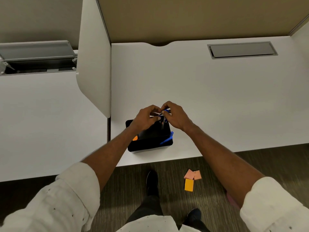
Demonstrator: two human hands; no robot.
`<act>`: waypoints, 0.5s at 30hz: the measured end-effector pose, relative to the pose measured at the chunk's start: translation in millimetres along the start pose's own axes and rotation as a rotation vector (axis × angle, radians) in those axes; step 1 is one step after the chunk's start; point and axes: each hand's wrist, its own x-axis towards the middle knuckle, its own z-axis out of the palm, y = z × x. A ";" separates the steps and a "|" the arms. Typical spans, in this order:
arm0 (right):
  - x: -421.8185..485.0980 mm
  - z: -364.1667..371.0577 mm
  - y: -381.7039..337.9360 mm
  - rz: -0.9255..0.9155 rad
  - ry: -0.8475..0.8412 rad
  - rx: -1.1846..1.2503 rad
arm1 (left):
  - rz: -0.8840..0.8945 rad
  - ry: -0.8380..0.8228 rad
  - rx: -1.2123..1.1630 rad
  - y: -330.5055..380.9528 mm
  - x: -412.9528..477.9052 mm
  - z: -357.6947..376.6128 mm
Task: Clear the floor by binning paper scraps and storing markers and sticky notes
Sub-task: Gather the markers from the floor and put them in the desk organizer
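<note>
A black organizer box [148, 144] stands near the front edge of the white desk [209, 101]. Both hands hover over its far rim. My left hand [146, 119] and my right hand [175, 117] together pinch a small bunch of blue-capped markers [163, 114], whose tips point down into the box. Another blue marker [167, 139] leans in the box's right corner, and an orange sticky pad [135, 138] shows at its left side. On the floor lie two pink sticky pads [193, 174] and an orange sticky pad [189, 185].
A white divider panel [93, 64] rises left of the desk, with a second desk [41, 123] beyond it. A grey cable hatch [242, 50] sits at the back right. My shoes [152, 181] stand on the striped carpet. Something pink [231, 200] peeks from under my right forearm.
</note>
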 end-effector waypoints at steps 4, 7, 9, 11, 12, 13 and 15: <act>-3.5 -0.5 1.6 0.056 -0.001 0.007 | -0.027 -0.015 -0.013 -5.1 -5.1 1.7; -8.7 -0.5 2.8 0.090 0.000 0.023 | -0.059 -0.043 -0.010 -7.6 -8.8 5.8; -11.1 0.2 4.4 0.100 -0.009 0.045 | -0.064 -0.076 0.020 -8.5 -9.3 8.0; -12.0 -0.2 4.6 0.126 0.010 0.102 | -0.079 -0.083 0.038 -6.7 -8.7 6.7; -11.8 -0.6 5.2 0.156 0.030 0.164 | -0.089 -0.073 0.030 -5.7 -8.2 4.9; -10.6 -1.0 6.2 0.191 0.052 0.237 | -0.094 -0.057 0.021 -4.9 -7.4 2.8; -5.2 -3.4 9.6 0.250 0.113 0.345 | -0.091 -0.014 0.017 -3.7 -6.3 -1.3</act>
